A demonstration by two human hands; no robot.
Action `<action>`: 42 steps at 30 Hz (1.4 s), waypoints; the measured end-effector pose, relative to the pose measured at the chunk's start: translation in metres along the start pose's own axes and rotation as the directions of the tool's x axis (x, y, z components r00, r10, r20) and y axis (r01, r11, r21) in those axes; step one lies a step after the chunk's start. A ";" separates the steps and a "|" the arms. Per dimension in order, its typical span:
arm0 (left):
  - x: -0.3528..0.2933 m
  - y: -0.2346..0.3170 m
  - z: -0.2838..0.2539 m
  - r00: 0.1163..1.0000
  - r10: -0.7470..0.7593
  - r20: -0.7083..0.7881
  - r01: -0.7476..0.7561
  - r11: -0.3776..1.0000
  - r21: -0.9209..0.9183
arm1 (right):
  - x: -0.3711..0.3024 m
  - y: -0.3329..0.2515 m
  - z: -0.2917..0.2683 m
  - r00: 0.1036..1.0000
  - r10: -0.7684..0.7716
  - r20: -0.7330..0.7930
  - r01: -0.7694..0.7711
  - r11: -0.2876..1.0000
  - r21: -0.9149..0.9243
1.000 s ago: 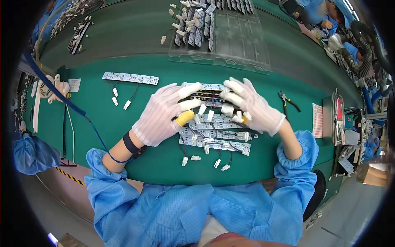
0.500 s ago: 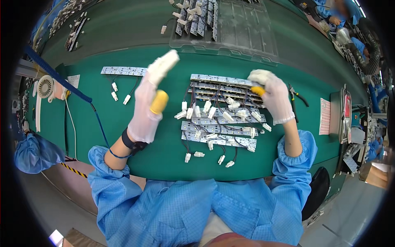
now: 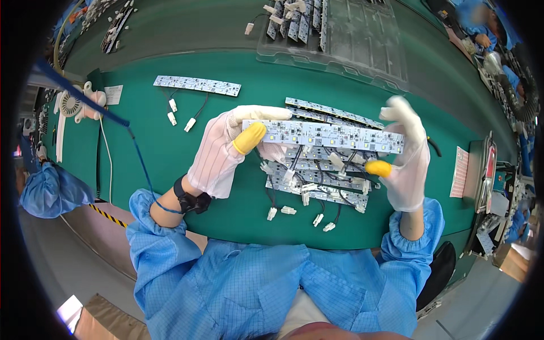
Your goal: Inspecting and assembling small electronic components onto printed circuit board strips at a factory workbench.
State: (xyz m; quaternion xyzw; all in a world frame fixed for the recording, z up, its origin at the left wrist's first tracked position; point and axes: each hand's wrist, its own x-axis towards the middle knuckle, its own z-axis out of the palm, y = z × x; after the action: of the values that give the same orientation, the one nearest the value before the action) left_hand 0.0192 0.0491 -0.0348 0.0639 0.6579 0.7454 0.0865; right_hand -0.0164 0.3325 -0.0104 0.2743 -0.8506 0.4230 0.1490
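My left hand [image 3: 226,141], in a white glove with a yellow thumb cot, is closed on the left end of an LED circuit board strip [image 3: 326,135], thumb in front and fingers behind. The strip is raised over several similar strips [image 3: 317,195] that lie in rows on the bench, their thin wires ending in white plug connectors [image 3: 306,197]. Around the raised strip's right end is my right hand [image 3: 409,156], gloved the same way. Its fingers and yellow-tipped thumb are spread apart, slightly blurred, and hold nothing.
A single LED strip [image 3: 197,85] with wired connectors lies at the far left of the green bench [image 3: 238,215]. Beyond the edge stands a clear plastic tray [image 3: 362,51] with more strips. A blue coiled cord [image 3: 85,99] hangs left, near a small fan [image 3: 72,103]. Pliers [image 3: 434,146] lie right.
My left hand has come right and taken hold of a strip's left end. The strip has been lifted from the rows toward me. My right hand's fingers have spread off the strip's end.
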 end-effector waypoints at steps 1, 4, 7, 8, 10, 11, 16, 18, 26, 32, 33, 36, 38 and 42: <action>0.001 -0.002 -0.005 0.998 0.060 0.026 -0.062 0.994 0.094 | 0.001 -0.018 0.013 0.954 0.291 -0.069 -0.255 0.913 0.319; -0.003 0.012 -0.002 0.995 -0.073 0.063 0.069 0.996 0.061 | -0.001 -0.029 -0.009 0.790 0.554 0.262 -0.602 0.624 0.498; -0.007 0.012 0.009 0.999 -0.006 0.047 0.010 0.997 -0.076 | -0.009 -0.011 -0.011 0.839 0.495 0.226 -0.534 0.671 0.514; -0.008 0.014 0.009 0.998 0.036 0.057 -0.028 0.991 -0.129 | -0.009 -0.008 -0.014 0.863 0.453 0.225 -0.497 0.678 0.541; -0.009 0.003 0.001 0.988 0.139 0.071 -0.133 0.987 -0.094 | -0.009 -0.005 -0.018 0.841 0.476 0.259 -0.536 0.663 0.523; -0.009 0.001 -0.002 0.985 0.161 0.059 -0.160 0.987 -0.013 | -0.012 0.001 -0.018 0.859 0.451 0.244 -0.505 0.665 0.550; -0.010 0.002 -0.013 0.971 0.215 0.105 -0.239 0.877 0.416 | -0.008 -0.008 -0.014 0.901 0.402 0.161 -0.417 0.702 0.578; -0.008 0.004 -0.012 0.961 0.264 0.081 -0.273 0.860 0.431 | -0.010 -0.006 -0.020 0.911 0.370 0.180 -0.398 0.679 0.617; -0.010 0.002 -0.017 0.962 0.264 0.072 -0.265 0.833 0.486 | -0.011 -0.007 -0.021 0.867 0.460 0.193 -0.484 0.683 0.547; -0.006 0.004 -0.019 0.925 0.370 0.092 -0.372 0.820 0.435 | -0.018 0.001 -0.032 0.824 0.496 0.273 -0.559 0.638 0.530; -0.004 0.001 -0.013 0.896 0.444 0.007 -0.389 0.779 0.492 | -0.017 0.003 -0.029 0.837 0.491 0.244 -0.537 0.647 0.541; -0.003 -0.008 -0.016 0.901 0.433 -0.030 -0.373 0.808 0.456 | -0.017 -0.002 -0.027 0.842 0.496 0.209 -0.525 0.669 0.526; -0.002 -0.008 -0.014 0.875 0.483 -0.034 -0.417 0.788 0.453 | -0.016 -0.004 -0.028 0.816 0.515 0.264 -0.570 0.637 0.519; -0.002 -0.001 -0.013 0.933 0.356 -0.051 -0.285 0.819 0.498 | -0.020 0.006 -0.029 0.906 0.341 0.250 -0.421 0.671 0.611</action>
State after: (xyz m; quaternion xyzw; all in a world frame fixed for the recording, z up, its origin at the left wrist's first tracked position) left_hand 0.0182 0.0359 -0.0379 0.1404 0.8069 0.5639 -0.1060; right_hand -0.0031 0.3658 -0.0072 0.1486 -0.6946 0.6972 -0.0965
